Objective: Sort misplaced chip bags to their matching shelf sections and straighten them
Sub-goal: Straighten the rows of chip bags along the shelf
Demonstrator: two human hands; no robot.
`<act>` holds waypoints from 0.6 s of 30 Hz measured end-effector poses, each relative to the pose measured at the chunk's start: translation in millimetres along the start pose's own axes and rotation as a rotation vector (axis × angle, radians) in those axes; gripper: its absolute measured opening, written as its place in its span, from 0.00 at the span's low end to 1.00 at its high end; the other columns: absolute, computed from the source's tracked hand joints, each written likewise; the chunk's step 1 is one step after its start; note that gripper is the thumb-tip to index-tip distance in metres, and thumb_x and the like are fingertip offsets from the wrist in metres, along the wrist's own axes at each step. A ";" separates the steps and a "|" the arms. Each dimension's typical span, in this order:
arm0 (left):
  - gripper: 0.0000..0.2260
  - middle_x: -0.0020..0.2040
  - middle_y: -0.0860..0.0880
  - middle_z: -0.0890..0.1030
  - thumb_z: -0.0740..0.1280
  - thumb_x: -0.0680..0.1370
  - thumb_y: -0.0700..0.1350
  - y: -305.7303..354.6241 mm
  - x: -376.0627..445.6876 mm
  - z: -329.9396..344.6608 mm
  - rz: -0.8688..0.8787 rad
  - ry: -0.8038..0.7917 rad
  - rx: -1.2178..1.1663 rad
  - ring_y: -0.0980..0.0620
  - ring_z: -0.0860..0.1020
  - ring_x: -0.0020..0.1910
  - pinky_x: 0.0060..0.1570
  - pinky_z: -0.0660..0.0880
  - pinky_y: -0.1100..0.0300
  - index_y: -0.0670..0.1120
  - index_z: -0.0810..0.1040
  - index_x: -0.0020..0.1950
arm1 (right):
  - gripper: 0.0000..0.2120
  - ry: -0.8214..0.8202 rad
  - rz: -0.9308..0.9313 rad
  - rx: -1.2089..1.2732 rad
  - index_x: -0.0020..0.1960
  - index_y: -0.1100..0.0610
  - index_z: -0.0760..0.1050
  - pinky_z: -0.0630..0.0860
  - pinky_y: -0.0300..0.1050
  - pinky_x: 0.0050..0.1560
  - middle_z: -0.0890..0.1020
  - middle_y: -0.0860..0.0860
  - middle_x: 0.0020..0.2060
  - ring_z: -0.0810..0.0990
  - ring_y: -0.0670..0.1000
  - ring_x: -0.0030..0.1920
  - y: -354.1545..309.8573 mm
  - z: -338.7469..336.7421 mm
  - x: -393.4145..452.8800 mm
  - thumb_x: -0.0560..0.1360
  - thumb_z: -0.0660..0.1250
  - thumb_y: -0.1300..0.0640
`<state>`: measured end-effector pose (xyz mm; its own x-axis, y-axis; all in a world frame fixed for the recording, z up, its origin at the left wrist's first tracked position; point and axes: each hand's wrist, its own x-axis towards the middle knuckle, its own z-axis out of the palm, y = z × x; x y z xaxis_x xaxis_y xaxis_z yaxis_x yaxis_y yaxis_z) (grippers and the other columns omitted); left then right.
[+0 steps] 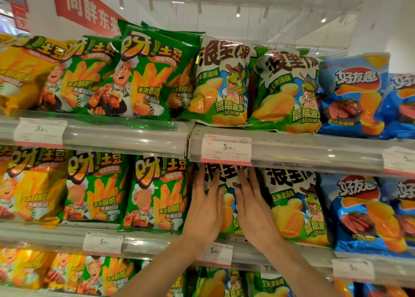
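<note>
Left hand (205,209) reached up from lower centre, palm forward, fingers spread flat against the left half of a wave-chip bag (226,197) on the middle shelf (143,240); right hand (252,209) mirrored it, fingers extended and slightly splayed on the bag's right half; neither hand pinched, both pressed; bag stood upright between a green fries bag (157,193) and a matching wave-chip bag (296,206).

We count two hands (205,209), three shelves (125,137) and seven price tags (225,149), while bags (143,72) overlap beyond sure counting.
</note>
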<state>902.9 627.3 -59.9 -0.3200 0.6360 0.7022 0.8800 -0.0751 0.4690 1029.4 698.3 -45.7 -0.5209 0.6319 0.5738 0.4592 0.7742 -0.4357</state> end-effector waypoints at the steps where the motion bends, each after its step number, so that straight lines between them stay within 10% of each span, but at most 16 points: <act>1: 0.24 0.81 0.50 0.40 0.46 0.84 0.55 -3.2 1.4 0.2 0.006 -0.007 0.018 0.51 0.41 0.80 0.77 0.51 0.53 0.51 0.55 0.81 | 0.27 0.005 0.021 0.001 0.80 0.39 0.43 0.78 0.53 0.60 0.41 0.41 0.80 0.70 0.55 0.72 -0.9 2.2 -2.2 0.82 0.42 0.41; 18: 0.25 0.81 0.47 0.42 0.45 0.84 0.55 -14.4 6.3 -10.7 0.072 -0.076 0.046 0.51 0.40 0.80 0.78 0.48 0.54 0.51 0.53 0.81 | 0.25 0.102 0.148 0.214 0.79 0.42 0.51 0.59 0.49 0.76 0.49 0.46 0.80 0.53 0.49 0.79 -13.7 10.9 -8.9 0.84 0.52 0.49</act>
<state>884.5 624.1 -56.5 -0.2291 0.6867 0.6899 0.9157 -0.0884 0.3921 1019.9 682.4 -52.4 -0.3797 0.7402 0.5549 0.3567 0.6706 -0.6504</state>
